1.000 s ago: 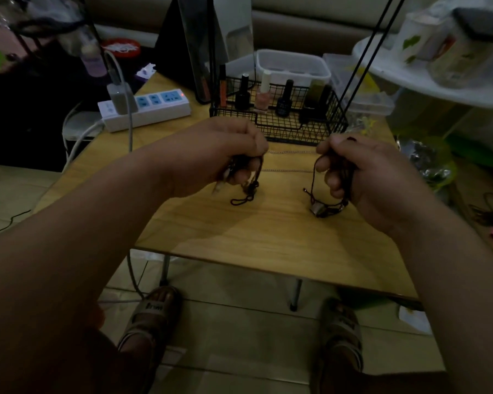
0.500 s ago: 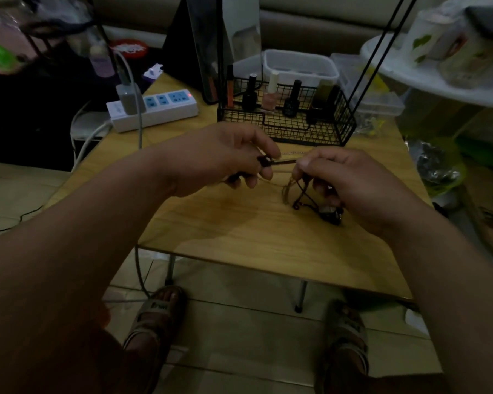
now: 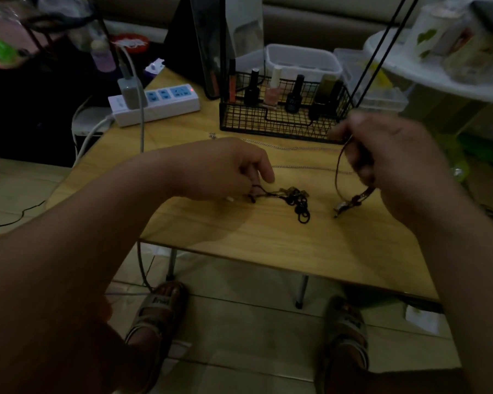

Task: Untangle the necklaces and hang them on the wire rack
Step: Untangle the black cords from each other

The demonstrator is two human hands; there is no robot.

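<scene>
A black cord necklace lies bunched on the wooden table. My left hand pinches its left end low over the tabletop. My right hand is raised in front of the wire rack and grips a brown cord necklace, whose metal pendant hangs down close to the table. A thin silver chain lies stretched across the table behind both hands. The rack's black upright wires rise at its right side.
Nail polish bottles stand inside the rack's basket. A white power strip with a plugged charger lies at the table's back left, its cable running off the edge. White plastic boxes sit behind the rack. A round white shelf overhangs the right.
My hands have moved apart. The right hand rose toward the rack with the brown necklace, now free of the black cord, which dropped onto the table under my left hand.
</scene>
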